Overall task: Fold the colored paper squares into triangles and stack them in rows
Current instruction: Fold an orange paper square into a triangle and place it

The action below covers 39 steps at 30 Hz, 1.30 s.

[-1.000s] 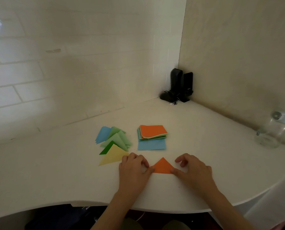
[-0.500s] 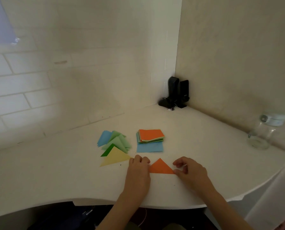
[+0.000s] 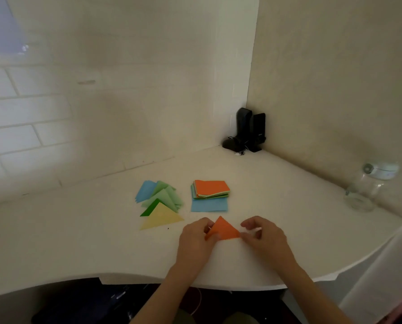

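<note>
Both hands, left hand (image 3: 198, 237) and right hand (image 3: 260, 232), pinch the corners of the folded orange paper triangle (image 3: 223, 230) at the white table's (image 3: 277, 218) front edge, creasing done I'd say, next it joins the fanned row of folded paper triangles (image 3: 161, 202)

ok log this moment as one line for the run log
step: creasing orange triangle | left hand: pinches its left corner | right hand: pinches its right corner | folded pile: left | unfolded squares: behind

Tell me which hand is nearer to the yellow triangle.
Left. The left hand grips the orange triangle just right of the yellow triangle; the right hand is farther right, beyond the orange triangle.
</note>
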Tool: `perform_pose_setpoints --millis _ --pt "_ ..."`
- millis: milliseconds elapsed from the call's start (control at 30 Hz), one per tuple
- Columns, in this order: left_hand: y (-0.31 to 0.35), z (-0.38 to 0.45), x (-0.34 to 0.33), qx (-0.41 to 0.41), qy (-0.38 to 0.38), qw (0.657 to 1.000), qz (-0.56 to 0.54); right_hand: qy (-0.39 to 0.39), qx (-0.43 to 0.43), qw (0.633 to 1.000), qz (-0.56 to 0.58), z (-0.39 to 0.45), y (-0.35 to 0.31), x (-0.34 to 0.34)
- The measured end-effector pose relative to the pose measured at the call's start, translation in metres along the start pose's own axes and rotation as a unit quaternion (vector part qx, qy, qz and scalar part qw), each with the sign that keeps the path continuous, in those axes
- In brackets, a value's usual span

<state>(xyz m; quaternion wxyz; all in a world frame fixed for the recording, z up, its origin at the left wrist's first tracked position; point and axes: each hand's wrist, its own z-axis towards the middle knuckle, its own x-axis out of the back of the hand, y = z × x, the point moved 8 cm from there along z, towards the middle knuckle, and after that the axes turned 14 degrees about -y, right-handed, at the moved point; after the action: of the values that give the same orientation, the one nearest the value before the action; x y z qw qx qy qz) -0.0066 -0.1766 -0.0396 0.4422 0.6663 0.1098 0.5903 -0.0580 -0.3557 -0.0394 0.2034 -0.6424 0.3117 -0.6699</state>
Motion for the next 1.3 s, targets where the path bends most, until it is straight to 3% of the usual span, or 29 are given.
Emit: perform_pose_setpoints --millis 100,200,367,600,967,1300 --pt "-0.012 -0.005 0.023 -0.01 0.045 0.999 0.0 0.072 0.057 0.996 0.013 0.014 -0.019 0.011" --pt "-0.036 -0.013 0.06 0.007 0.104 0.994 -0.024 0.084 0.124 0.988 -0.034 0.038 -0.048 0.006" --pt "-0.07 -0.024 0.096 0.041 0.13 0.991 -0.006 0.024 0.134 0.983 -0.12 0.088 -0.079 -0.02" --pt "-0.093 -0.035 0.108 0.056 0.146 0.987 0.034 -0.054 0.066 0.961 -0.263 0.125 -0.072 -0.053" --pt "-0.11 -0.033 0.11 0.067 0.175 0.982 -0.02 0.092 0.099 0.943 -0.304 0.12 -0.071 -0.055" --pt "-0.1 -0.038 0.119 0.072 0.22 0.973 -0.022 0.146 0.111 0.955 -0.234 0.105 -0.081 -0.024"
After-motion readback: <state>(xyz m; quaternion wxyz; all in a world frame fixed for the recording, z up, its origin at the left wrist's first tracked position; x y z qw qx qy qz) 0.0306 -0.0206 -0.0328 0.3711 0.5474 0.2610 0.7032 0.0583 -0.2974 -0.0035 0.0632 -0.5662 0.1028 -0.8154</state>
